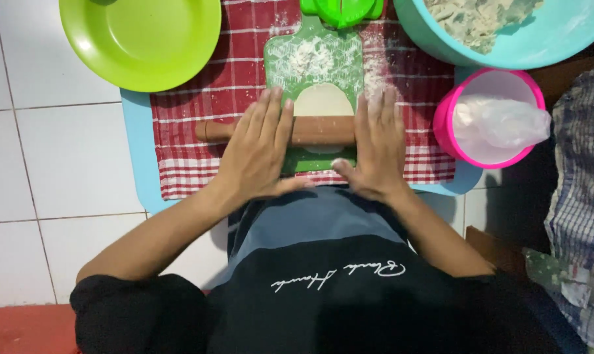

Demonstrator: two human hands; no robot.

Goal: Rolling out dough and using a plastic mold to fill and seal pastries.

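A brown wooden rolling pin (313, 130) lies across a green floured cutting board (315, 62). Under the pin, a flat pale piece of dough (323, 100) rests on the board. My left hand (257, 147) lies flat with fingers spread over the left part of the pin. My right hand (377, 147) presses flat on the pin's right part, with flour on its fingers. Both palms rest on the pin without wrapping round it.
A red-and-white checked cloth (198, 131) covers a light blue tray (138, 151). A lime green plate (139, 39) sits at the upper left, a turquoise bowl (546, 42) of flour at the upper right, and a pink tub (494, 118) with a plastic bag to the right. A green dumpling press (341, 10) sits above the board.
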